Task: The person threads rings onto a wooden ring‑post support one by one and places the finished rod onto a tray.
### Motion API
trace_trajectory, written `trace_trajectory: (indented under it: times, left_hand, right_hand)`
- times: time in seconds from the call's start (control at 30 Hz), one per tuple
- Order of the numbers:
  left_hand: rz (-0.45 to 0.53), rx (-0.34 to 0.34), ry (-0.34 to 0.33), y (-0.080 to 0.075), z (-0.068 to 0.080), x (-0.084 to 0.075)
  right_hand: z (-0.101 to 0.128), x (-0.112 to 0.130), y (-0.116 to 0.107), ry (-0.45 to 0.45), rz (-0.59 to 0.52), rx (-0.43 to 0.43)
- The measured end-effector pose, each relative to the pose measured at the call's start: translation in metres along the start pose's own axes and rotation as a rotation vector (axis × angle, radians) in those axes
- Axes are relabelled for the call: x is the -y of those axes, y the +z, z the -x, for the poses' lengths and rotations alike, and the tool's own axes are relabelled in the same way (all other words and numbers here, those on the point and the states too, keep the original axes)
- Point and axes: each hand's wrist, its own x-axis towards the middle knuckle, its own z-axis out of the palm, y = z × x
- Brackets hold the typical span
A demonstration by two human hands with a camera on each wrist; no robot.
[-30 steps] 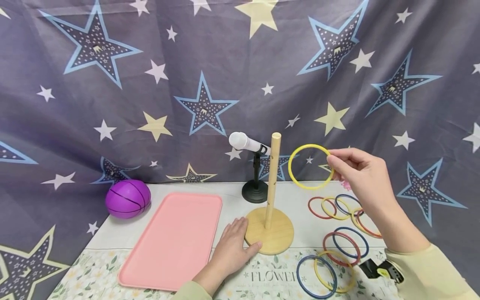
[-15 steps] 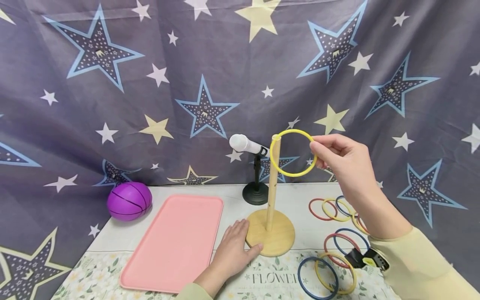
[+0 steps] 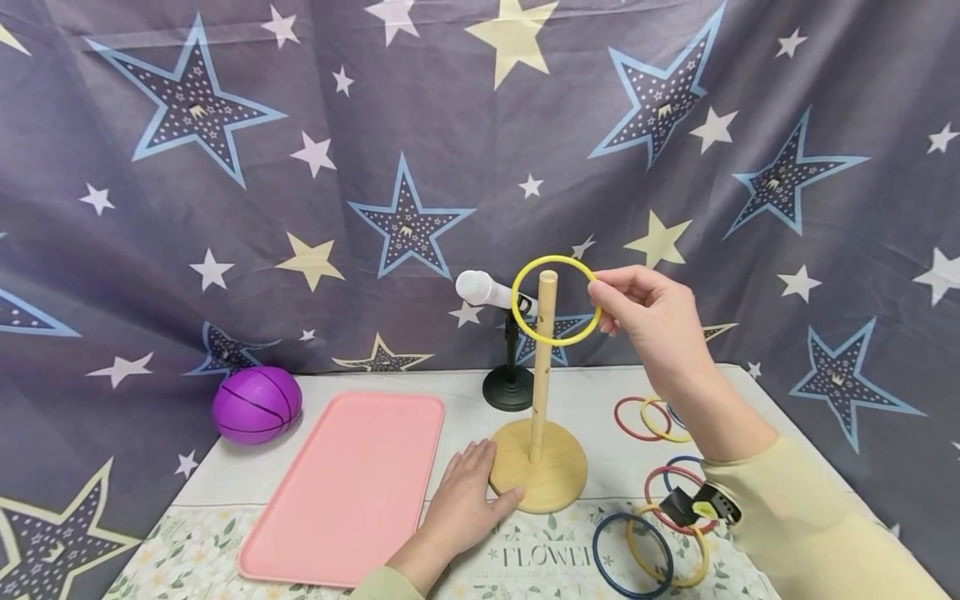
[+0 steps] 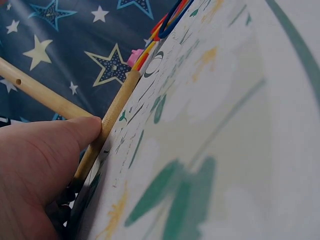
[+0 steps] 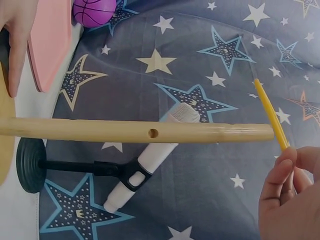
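Fingers (image 3: 600,292) of right hand (image 3: 652,321) pinching yellow ring (image 3: 556,300), now moved left over peg (image 3: 545,333) top

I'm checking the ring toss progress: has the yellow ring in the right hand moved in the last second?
Yes. The yellow ring has moved left and up, from beside the wooden peg to around its tip, pinched by the right hand.

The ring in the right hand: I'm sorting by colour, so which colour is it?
Yellow. The ring pinched by the right hand shows best in the head view.
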Motion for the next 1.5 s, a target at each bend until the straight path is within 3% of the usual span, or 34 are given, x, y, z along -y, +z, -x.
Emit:
trace_trajectory:
  times: [0.43,0.9,1.1,1.5]
  left_hand:
    - [0.006,-0.003,-0.006,-0.001,0.0,-0.001]
    - [0.02,-0.011,0.009,0.001,-0.001,0.002]
    - [0.022,0.008,-0.015,0.002,-0.001,0.001]
    - [-0.008,0.006,-0.005,-0.001,0.0,-0.001]
  right_hand:
    - [-0.007,-0.021,0.007,0.082,0.04,-0.002]
    - [-0.002,-0.043,0.005,0.171,0.143,0.028]
    - [0.002,-0.053,0.005,0.224,0.177,0.038]
    - [0.011,-0.077,0.004,0.256,0.184,0.061]
